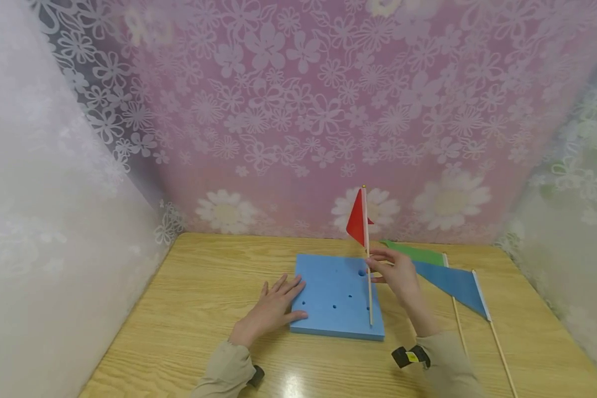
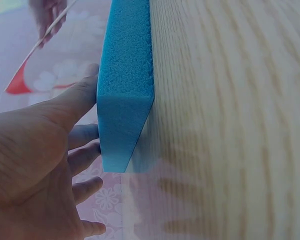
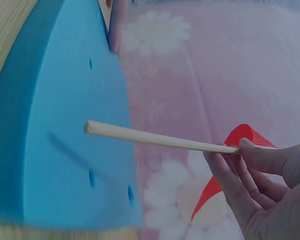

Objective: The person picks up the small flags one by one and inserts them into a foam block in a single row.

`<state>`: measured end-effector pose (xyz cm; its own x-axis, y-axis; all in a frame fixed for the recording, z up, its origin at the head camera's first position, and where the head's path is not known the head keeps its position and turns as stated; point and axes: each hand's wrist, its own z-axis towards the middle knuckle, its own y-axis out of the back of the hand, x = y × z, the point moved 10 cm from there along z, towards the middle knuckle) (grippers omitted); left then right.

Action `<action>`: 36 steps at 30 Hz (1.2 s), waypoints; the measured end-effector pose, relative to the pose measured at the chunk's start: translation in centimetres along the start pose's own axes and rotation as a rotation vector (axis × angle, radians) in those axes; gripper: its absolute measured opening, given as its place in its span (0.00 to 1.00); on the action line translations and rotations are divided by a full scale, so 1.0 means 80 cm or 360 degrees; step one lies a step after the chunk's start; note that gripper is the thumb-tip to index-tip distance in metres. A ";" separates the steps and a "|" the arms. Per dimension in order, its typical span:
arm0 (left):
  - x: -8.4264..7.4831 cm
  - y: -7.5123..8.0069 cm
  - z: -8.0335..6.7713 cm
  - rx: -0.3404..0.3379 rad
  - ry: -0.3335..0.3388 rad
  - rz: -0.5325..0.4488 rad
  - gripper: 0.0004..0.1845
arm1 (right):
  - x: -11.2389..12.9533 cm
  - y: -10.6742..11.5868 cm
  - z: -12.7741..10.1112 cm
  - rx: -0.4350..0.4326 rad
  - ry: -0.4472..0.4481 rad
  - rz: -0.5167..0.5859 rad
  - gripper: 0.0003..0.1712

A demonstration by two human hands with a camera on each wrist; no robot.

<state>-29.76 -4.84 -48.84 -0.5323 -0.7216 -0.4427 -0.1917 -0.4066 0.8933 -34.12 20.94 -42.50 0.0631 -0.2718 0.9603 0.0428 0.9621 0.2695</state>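
A small red flag (image 1: 357, 218) on a thin wooden stick stands nearly upright over the right part of a blue foam board (image 1: 323, 282). My right hand (image 1: 395, 273) pinches its stick between thumb and fingers, below the cloth. In the right wrist view the stick's (image 3: 155, 139) bare lower end hangs above the board and casts a shadow on it. Several small holes (image 3: 91, 177) dot the board's top. My left hand (image 1: 273, 307) rests with spread, straight fingers on the board's left edge, as the left wrist view also shows with the foam's side (image 2: 125, 60).
On the table's right side lie a green flag (image 1: 423, 254) and a blue flag (image 1: 453, 284), partly overlapping, sticks toward me. The wooden table (image 1: 204, 276) meets a flowered pink backdrop (image 1: 288, 121) behind; pale curtains hang at both sides.
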 end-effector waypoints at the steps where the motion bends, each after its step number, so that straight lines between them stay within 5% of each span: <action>1: 0.000 0.000 0.000 0.0001 0.0003 -0.0002 0.39 | 0.005 -0.008 0.002 -0.0002 0.0014 0.0008 0.23; 18: 0.008 -0.004 0.007 0.0034 0.0089 0.0029 0.41 | 0.077 -0.135 0.004 -0.0003 0.0378 0.0282 0.18; 36: 0.008 -0.003 0.006 0.0026 0.0076 0.0092 0.40 | 0.052 -0.163 -0.003 -0.0002 0.0482 0.0335 0.15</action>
<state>-30.49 -4.95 -49.31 -0.5029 -0.7697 -0.3932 -0.1752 -0.3547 0.9184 -34.16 7.23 -42.02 0.3630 -0.0631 0.9296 -0.0016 0.9977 0.0683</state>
